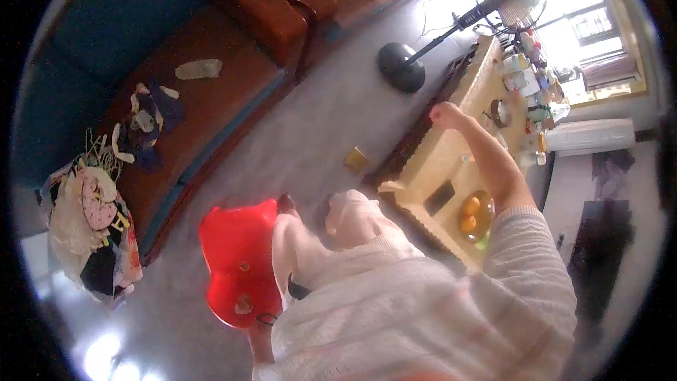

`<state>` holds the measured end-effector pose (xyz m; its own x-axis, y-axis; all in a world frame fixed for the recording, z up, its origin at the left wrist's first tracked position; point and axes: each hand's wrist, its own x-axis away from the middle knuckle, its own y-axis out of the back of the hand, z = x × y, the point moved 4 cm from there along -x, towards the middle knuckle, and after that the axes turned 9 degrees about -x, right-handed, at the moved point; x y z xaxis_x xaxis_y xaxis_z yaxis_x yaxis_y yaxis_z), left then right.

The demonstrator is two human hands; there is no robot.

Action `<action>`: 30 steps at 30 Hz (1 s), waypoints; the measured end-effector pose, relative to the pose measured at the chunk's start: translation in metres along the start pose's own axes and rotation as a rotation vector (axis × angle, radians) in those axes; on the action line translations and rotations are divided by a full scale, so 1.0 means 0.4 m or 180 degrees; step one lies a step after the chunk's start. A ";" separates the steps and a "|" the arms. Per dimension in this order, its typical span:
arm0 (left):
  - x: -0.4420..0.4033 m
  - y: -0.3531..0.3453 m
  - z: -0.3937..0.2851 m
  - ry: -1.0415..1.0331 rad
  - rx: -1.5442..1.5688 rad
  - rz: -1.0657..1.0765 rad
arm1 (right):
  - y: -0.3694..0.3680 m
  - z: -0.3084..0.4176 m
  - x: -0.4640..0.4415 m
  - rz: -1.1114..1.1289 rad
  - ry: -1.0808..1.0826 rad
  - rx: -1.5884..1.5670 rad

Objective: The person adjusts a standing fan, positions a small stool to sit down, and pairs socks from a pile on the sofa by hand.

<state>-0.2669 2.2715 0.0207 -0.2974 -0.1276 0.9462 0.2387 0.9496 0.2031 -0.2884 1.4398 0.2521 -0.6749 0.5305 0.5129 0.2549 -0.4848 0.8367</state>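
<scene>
A red plastic stool [240, 240] with holes in it is beside my left leg. My left hand [258, 337] is at its lower edge and appears to grip it; most of the fingers are hidden behind the red plastic. My right arm stretches out over the table [416, 162] with its pale, scallop-edged cover. At the table's long edge, my right hand [446, 115] is closed, and whatever it may hold is too small to make out. Nearer me on the table lie a dark flat phone-like object [440, 197] and a bowl [485, 219] with orange fruit [470, 214].
A brown and blue sofa [218, 49] runs along the left, with clothes [151, 116] and a full bag [92, 219] on or by it. A black stand base [402, 68] is on the floor past the table. Bottles and jars [518, 74] crowd the window side.
</scene>
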 end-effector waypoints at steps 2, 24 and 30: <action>-0.010 -0.018 -0.078 -0.0060 -0.0287 -0.0156 | 0.022 -0.095 -0.061 0.0088 0.0275 0.0492; 0.378 -1.483 -1.663 -0.5214 -0.3064 -0.1335 | 0.475 -0.710 -0.890 -0.0488 -0.0207 0.0792; 0.348 -1.798 -1.889 -0.4957 -0.2582 -0.0376 | 0.397 -0.793 -0.658 -0.0666 -0.1163 -0.2940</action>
<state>0.2186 1.3545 0.1970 -0.7565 0.6487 -0.0823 0.3668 0.5252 0.7679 -0.2899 1.0028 0.1890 -0.3522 0.7715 0.5299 -0.5836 -0.6236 0.5201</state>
